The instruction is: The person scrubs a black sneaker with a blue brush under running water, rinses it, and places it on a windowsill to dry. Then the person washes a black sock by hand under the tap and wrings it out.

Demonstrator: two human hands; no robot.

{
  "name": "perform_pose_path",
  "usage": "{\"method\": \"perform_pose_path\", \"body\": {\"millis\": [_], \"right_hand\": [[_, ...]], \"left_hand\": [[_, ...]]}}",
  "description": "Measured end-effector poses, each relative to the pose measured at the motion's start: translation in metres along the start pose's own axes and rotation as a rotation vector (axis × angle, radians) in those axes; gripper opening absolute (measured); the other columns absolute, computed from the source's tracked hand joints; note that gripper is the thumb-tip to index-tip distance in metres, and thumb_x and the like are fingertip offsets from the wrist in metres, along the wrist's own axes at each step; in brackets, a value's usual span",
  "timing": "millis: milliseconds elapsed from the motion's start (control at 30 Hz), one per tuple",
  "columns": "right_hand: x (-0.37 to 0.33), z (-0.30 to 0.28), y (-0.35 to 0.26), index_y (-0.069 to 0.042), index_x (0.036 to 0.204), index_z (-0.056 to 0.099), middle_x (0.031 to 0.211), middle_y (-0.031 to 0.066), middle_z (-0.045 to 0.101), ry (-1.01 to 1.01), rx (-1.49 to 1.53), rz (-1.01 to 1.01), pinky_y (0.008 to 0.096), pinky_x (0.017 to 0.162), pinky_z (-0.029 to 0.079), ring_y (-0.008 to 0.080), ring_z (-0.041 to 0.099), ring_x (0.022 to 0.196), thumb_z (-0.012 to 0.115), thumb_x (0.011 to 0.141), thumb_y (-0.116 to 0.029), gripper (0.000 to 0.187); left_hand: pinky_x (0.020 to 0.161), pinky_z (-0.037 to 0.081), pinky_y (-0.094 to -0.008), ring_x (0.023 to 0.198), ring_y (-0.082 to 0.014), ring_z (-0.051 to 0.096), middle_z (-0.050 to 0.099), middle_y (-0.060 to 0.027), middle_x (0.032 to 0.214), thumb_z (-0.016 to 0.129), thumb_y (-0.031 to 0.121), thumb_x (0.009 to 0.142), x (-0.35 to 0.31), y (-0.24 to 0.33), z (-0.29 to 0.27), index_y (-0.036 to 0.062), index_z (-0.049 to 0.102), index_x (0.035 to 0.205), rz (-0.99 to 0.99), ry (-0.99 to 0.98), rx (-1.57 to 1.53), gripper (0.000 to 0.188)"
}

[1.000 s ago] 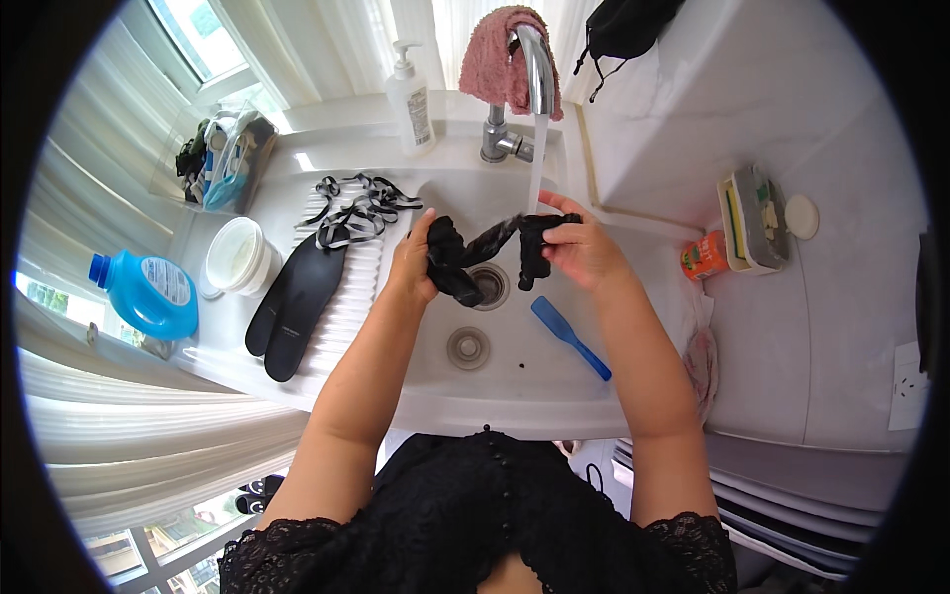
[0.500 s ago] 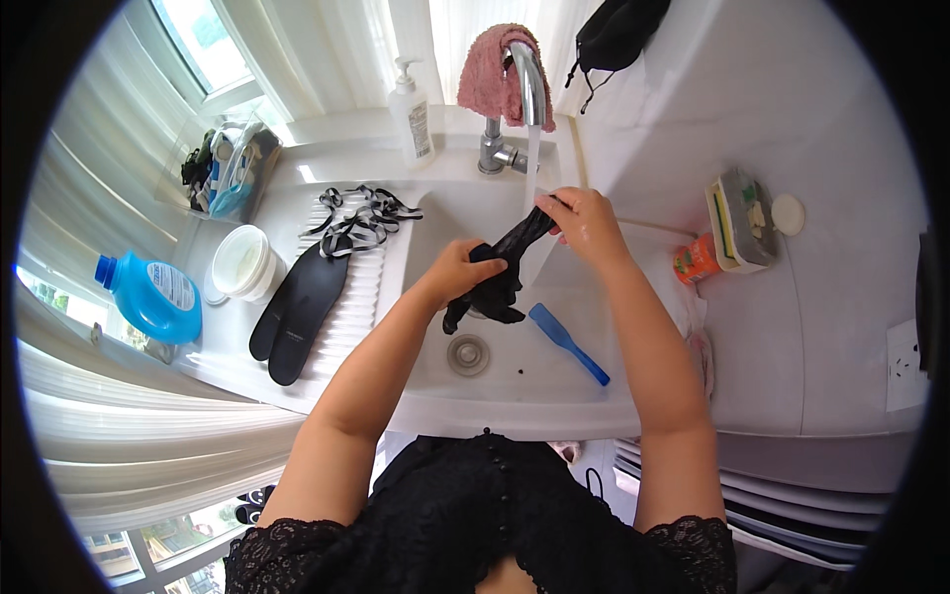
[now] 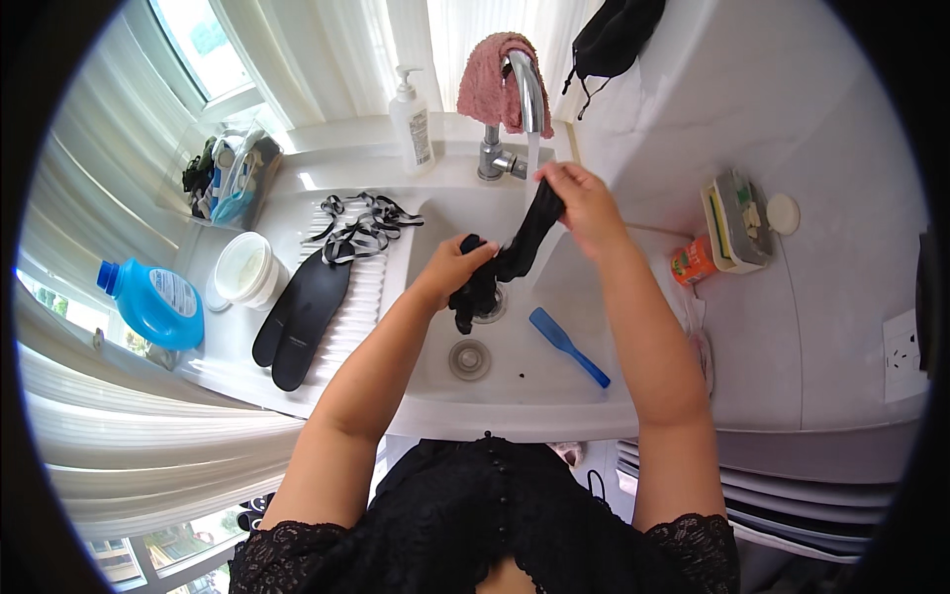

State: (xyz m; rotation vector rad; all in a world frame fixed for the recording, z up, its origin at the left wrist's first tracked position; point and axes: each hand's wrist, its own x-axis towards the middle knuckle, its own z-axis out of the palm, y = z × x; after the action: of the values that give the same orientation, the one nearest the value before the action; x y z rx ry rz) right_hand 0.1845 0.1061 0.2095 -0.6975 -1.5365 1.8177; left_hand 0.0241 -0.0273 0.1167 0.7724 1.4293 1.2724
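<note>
A limp, wet-looking black cloth (image 3: 532, 236) is stretched between my hands over the white sink (image 3: 475, 396); its exact kind cannot be made out. My right hand (image 3: 586, 206) pinches its upper end close to the stream from the chrome faucet (image 3: 529, 91). Lower and to the left, my left hand (image 3: 455, 271) is closed around the bunched part, and loose folds hang below the fingers. A blue brush (image 3: 569, 346) with a long handle lies in the basin to the right, its bristles not showing. The metal drain (image 3: 469, 359) sits near the front.
On the ribbed board (image 3: 361, 297) at left lie black insoles (image 3: 302, 317) and black-and-white laces (image 3: 366, 223). Beyond are a white tub (image 3: 247, 272), a blue detergent bottle (image 3: 153, 305) and a pump bottle (image 3: 411, 124). A pink towel (image 3: 485, 84) drapes the faucet. Right: an orange can (image 3: 693, 261).
My right hand has risen slightly, drawing the cloth's upper end up, so a longer, flatter stretch shows between the hands. My left hand stays near the same place, still gripping the bunched part.
</note>
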Motion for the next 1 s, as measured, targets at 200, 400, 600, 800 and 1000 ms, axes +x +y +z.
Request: {"method": "perform_pose_path", "body": {"millis": [200, 400, 600, 800, 1000], "right_hand": [[-0.006, 0.016, 0.045, -0.002, 0.108, 0.065, 0.088, 0.0009, 0.065, -0.167, -0.372, -0.063, 0.0247, 0.067, 0.046, 0.0090, 0.058, 0.075, 0.068, 0.087, -0.026, 0.032], [-0.013, 0.010, 0.033, -0.001, 0.097, 0.067, 0.080, -0.0007, 0.063, 0.073, -0.199, 0.051, 0.0239, 0.065, 0.044, 0.0080, 0.054, 0.072, 0.071, 0.085, -0.029, 0.030], [-0.005, -0.001, 0.009, -0.005, 0.078, 0.064, 0.073, -0.0041, 0.057, 0.221, 0.094, 0.046, 0.0229, 0.062, 0.042, 0.0058, 0.052, 0.067, 0.072, 0.084, -0.038, 0.035], [-0.005, -0.003, 0.008, -0.001, 0.091, 0.068, 0.080, -0.0005, 0.064, -0.058, -0.136, 0.163, 0.0230, 0.062, 0.045, 0.0060, 0.056, 0.069, 0.074, 0.084, -0.029, 0.029], [-0.006, -0.013, -0.012, -0.003, 0.086, 0.071, 0.077, -0.0028, 0.064, -0.007, -0.305, 0.016, 0.0209, 0.063, 0.043, 0.0038, 0.055, 0.070, 0.069, 0.087, -0.023, 0.020]], "left_hand": [[0.072, 0.054, -0.0293, 0.083, -0.0159, 0.064, 0.064, -0.0061, 0.095, 0.062, 0.037, 0.092, -0.006, 0.062, 0.021, 0.0042, 0.058, 0.109, -0.086, -0.034, -0.379, 0.037], [0.073, 0.055, -0.0334, 0.085, -0.0180, 0.065, 0.065, -0.0076, 0.096, 0.073, 0.011, 0.081, -0.003, 0.043, 0.013, 0.0055, 0.058, 0.108, -0.036, -0.078, -0.502, 0.031], [0.066, 0.052, -0.0291, 0.073, -0.0151, 0.061, 0.063, -0.0036, 0.084, 0.073, 0.013, 0.082, 0.007, 0.020, -0.009, 0.0067, 0.061, 0.094, -0.068, 0.024, -0.392, 0.018], [0.059, 0.046, -0.0251, 0.067, -0.0083, 0.054, 0.061, 0.0004, 0.081, 0.076, 0.025, 0.081, -0.002, 0.045, 0.023, 0.0038, 0.063, 0.106, -0.003, -0.116, -0.257, 0.035], [0.060, 0.047, -0.0273, 0.065, -0.0103, 0.058, 0.064, -0.0019, 0.072, 0.076, 0.011, 0.072, 0.022, 0.009, 0.007, 0.0013, 0.068, 0.089, 0.140, -0.017, 0.179, 0.021]]}}
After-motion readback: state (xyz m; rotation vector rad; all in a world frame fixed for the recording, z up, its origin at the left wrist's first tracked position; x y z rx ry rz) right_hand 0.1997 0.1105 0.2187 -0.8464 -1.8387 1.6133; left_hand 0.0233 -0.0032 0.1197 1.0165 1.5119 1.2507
